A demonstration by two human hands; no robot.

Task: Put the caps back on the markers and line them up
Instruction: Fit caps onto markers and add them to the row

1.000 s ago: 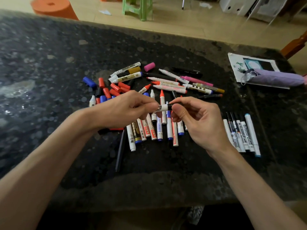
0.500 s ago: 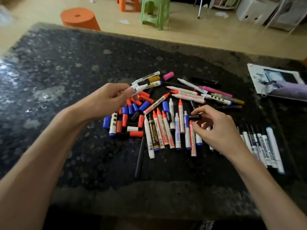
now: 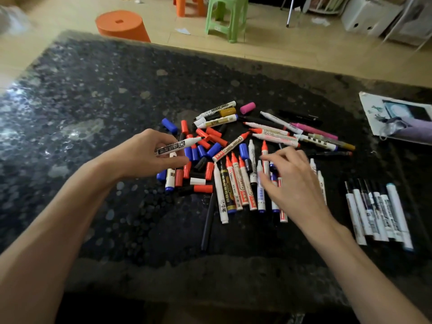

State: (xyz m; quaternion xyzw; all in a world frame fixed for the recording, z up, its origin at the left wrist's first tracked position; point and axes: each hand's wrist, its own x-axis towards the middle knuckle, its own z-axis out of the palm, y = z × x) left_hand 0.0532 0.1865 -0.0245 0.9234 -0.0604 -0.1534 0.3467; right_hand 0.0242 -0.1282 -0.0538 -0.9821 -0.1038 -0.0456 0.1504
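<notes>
Marker [image 3: 178, 146], white barrel: pinched in my left hand [image 3: 149, 157], at 9 o'clock of the pile [image 3: 238, 183]. My right hand [image 3: 294, 183]: fingers spread, nothing held, over the pile's 3 o'clock edge. Lined-up row [image 3: 378, 213]: further toward 3 o'clock on the worktop [image 3: 93, 101].

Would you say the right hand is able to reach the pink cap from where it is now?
Probably yes. The pink cap lies uncovered at the far edge of the pile. The right hand hovers over the marker row on the near side, so it would only need to pass above the pile.
</notes>
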